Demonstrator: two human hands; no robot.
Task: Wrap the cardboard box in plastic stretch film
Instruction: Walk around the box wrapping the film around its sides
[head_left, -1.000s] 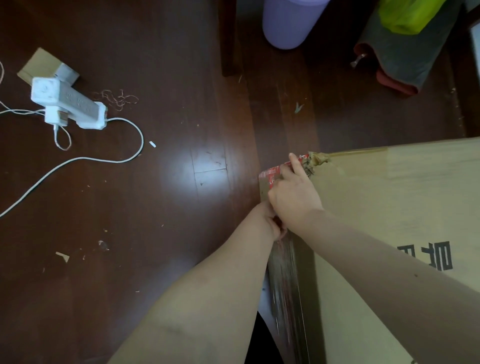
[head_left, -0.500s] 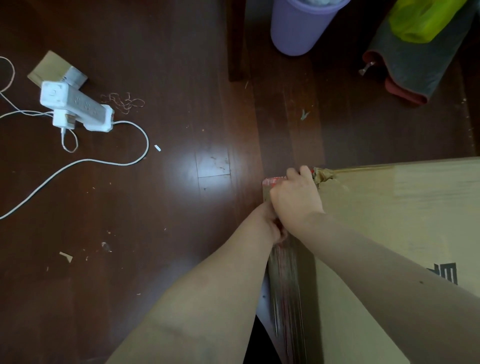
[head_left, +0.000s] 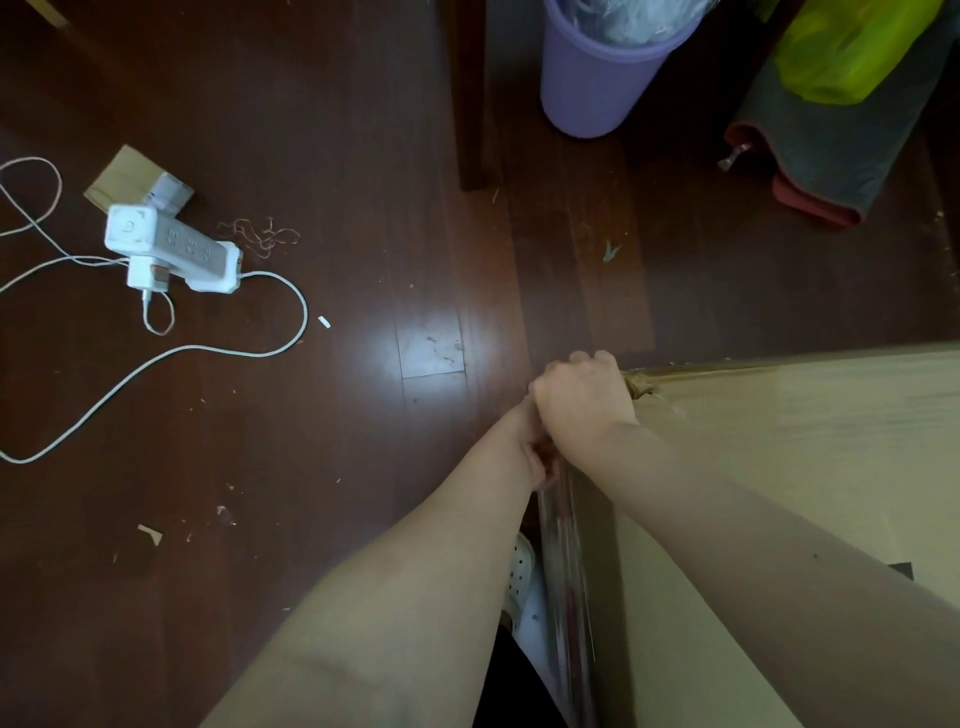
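Underfoot, a dark, glossy wooden floor (head_left: 363, 467) fills the frame, with a pale glare patch near the centre and small scraps scattered over it. At the upper left lies a white power strip (head_left: 171, 249), its cable (head_left: 304, 317) looping toward the left edge. A purple bin (head_left: 592, 78) stands at the top, and a grey cloth (head_left: 821, 156) lies heaped in the upper right. The cardboard box (head_left: 805, 467) occupies the right and lower right, its top face shiny. The right hand (head_left: 582, 405) sits on the box's upper-left corner, fingers curled over the edge and clamping it. Just below, half hidden under that wrist, the left hand (head_left: 537, 457) is clenched round the top of the stretch film (head_left: 569, 571). The film is gathered into a narrow band running down along the box's left side to the bottom of the frame.
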